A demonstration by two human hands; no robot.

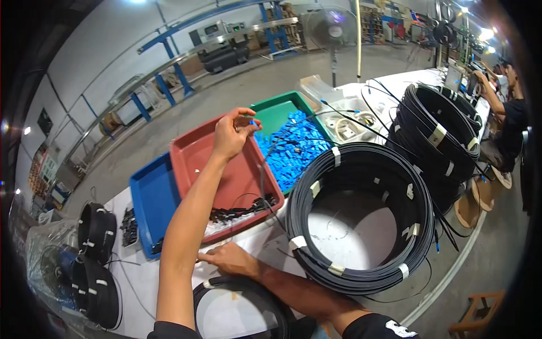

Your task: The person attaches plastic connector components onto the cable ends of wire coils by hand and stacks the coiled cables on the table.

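My left hand [230,135] is raised over the far end of a red tray [183,148]. Its thumb and finger pinch a small blue piece [253,122], similar in colour to the many small blue plastic pieces [296,150] heaped in the green tray [265,105] beside it. Low over the white table, my right hand [228,259] lies between the red tray's near edge and a small coil of black cable [276,308]. Its fingers are drawn together next to my left forearm; what they hold, if anything, is too small to make out.
A big taped coil of black cable [305,226] stands at right, more stacked coils [406,130] behind it. Left of the red tray is a blue tray [148,192]; further left stand black coils [93,231]. A person [511,113] works at far right.
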